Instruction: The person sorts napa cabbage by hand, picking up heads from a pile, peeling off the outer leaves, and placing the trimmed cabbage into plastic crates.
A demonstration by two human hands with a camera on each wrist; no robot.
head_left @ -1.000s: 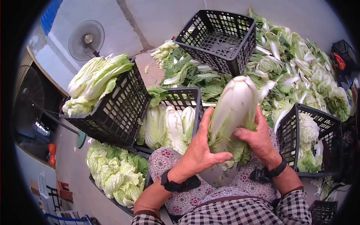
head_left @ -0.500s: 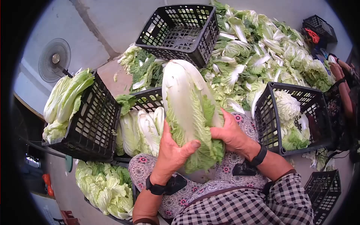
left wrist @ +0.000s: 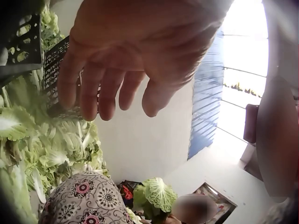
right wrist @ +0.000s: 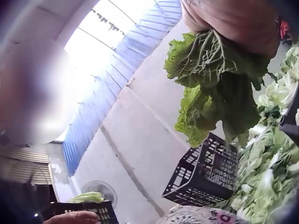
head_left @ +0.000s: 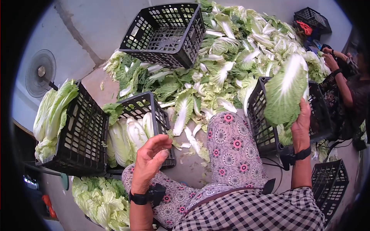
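My right hand (head_left: 301,121) grips a napa cabbage (head_left: 285,92) by its leafy end, at the right of the head view. A broad green outer leaf with a white rib faces me, white end upward. It overlaps the black crate (head_left: 263,115) on the right and hides most of what lies in it. Loose green leaves (right wrist: 210,70) hang below that hand in the right wrist view. My left hand (head_left: 150,161), holding nothing, is raised over my left knee with relaxed, slightly bent fingers. Nearby, a crate (head_left: 156,111) on the left holds several napa cabbages (head_left: 129,134).
A heap of cabbage leaves (head_left: 231,50) spreads across the back, with a black crate (head_left: 163,38) on it. A tilted crate (head_left: 83,134) full of cabbages stands left, above leafy cabbages (head_left: 102,200). Another person (head_left: 347,81) sits at far right. A fan (head_left: 40,73) stands behind.
The cabbage, held between both hands in front of me, has gone rightward in my right hand. My left hand has let go and moved left. The head view has turned right.
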